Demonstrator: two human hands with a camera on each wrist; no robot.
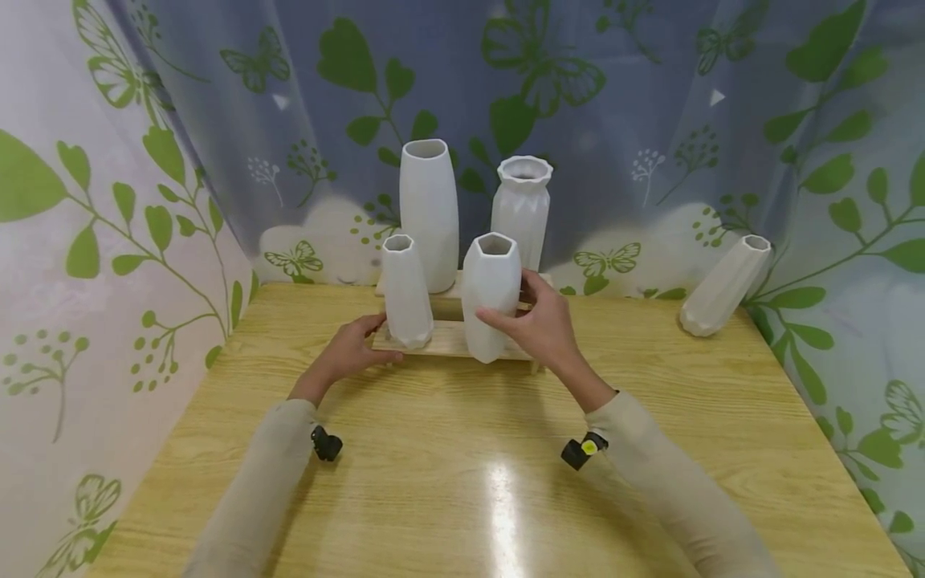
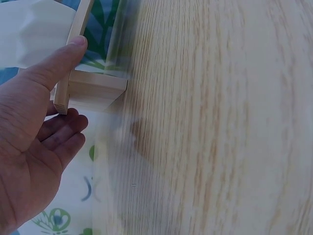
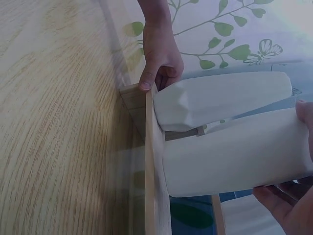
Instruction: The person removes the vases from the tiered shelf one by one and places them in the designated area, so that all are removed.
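My right hand grips a white faceted vase around its side, thumb in front and fingers behind. That vase is upright, its base at the front edge of the lower shelf; whether it bears fully on the board I cannot tell. At the left end of the two-step wooden stand, my left hand pinches the board, as the left wrist view shows with the thumb on one face and fingers curled behind. Close to it, a narrow white vase stands on the lower shelf.
On the upper step stand a tall smooth white vase and a white vase with a scalloped rim. Another slim white vase leans to the right near the table's back right. Patterned curtain surrounds the wooden table.
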